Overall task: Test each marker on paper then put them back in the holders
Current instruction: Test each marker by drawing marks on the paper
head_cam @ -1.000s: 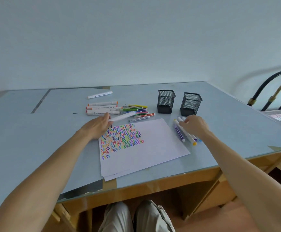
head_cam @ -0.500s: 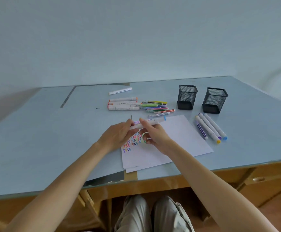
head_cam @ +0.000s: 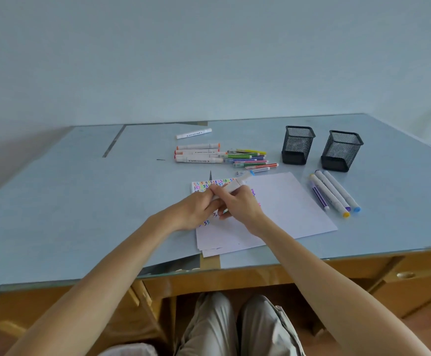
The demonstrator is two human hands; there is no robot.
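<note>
At the centre of the frame, over the paper [head_cam: 281, 209] on the worktop [head_cam: 80, 201], we hold one white marker [head_cam: 231, 189] in both hands, tip end pointing up and right. Our left hand [head_cam: 196, 209] and right hand [head_cam: 240, 205] each curl a closed grip round its barrel, wrists low, forearms converging. We judge a hard cap pull could jerk it, streaking ink across earlier test marks.

Both forearms reach forward and converge — the left hand [head_cam: 196, 210] and right hand [head_cam: 238, 204] meet, fingers curled around one white marker [head_cam: 232, 188].
</note>
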